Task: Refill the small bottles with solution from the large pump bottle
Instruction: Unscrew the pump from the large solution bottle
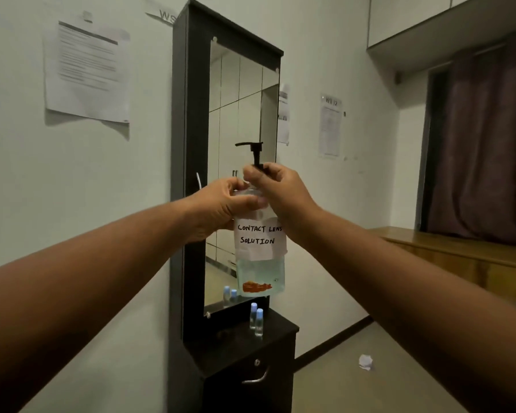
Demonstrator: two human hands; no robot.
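The large pump bottle point(259, 251) hangs above the cabinet top's point(221, 347) front edge, where 2 capped small bottles point(256, 320) stand. The left hand point(221, 208) wraps its shoulder; the right hand point(276, 186) pinches the pump collar point(258, 166). Probably unscrewing: keep it upright and steady.

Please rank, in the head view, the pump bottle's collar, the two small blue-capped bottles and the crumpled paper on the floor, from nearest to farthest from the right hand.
1. Pump bottle's collar: pinched in the right hand.
2. Small blue-capped bottles: on the cabinet below.
3. Crumpled paper: on the floor, lower right.
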